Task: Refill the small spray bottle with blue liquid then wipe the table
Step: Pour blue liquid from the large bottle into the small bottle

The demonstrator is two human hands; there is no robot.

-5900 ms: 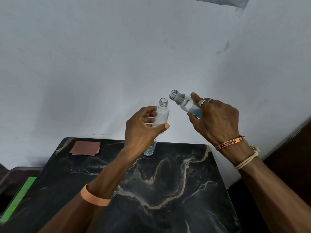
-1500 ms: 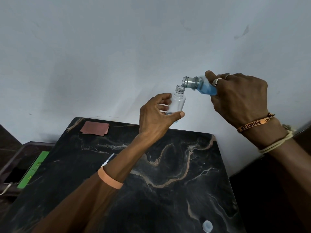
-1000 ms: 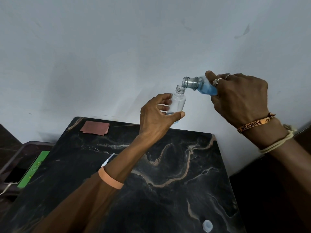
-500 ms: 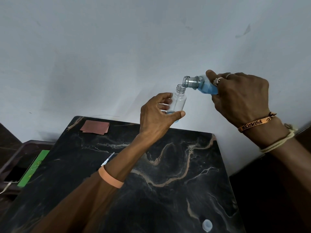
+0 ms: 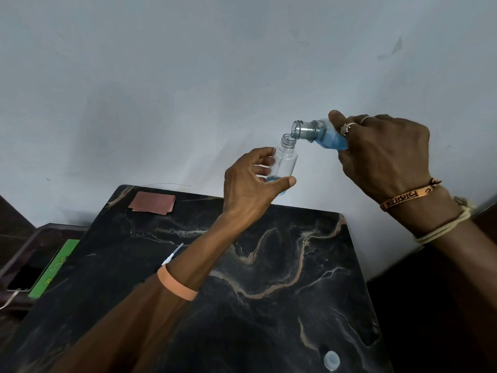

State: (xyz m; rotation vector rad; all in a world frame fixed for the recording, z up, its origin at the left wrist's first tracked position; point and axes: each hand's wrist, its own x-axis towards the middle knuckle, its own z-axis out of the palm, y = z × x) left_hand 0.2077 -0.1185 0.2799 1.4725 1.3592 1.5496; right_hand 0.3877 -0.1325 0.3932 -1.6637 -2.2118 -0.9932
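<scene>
cloth [image 5: 152, 203]: flat at 11 o'clock on the table [image 5: 269, 319], untouched, so wiping is not yet begun
left hand [image 5: 250, 189]: fingers and thumb curled round the base of the small bottle [image 5: 286, 162], holding it upright above the table's 12 o'clock edge
small bottle: uncapped, mostly clear, with a shallow blue pool at the bottom
big bottle [image 5: 320, 134]: tipped, mouth toward 9 o'clock, at the small bottle's neck; touching or just above, I cannot tell
right hand [image 5: 382, 154]: wrapped round the big bottle's body
cap [image 5: 331, 359]: at 5 o'clock on the table
change: six seconds back the mouths were apart and the small bottle looked clear; lately both hands hardly move while blue gathers
meaning: the refill is under way but far from full
</scene>
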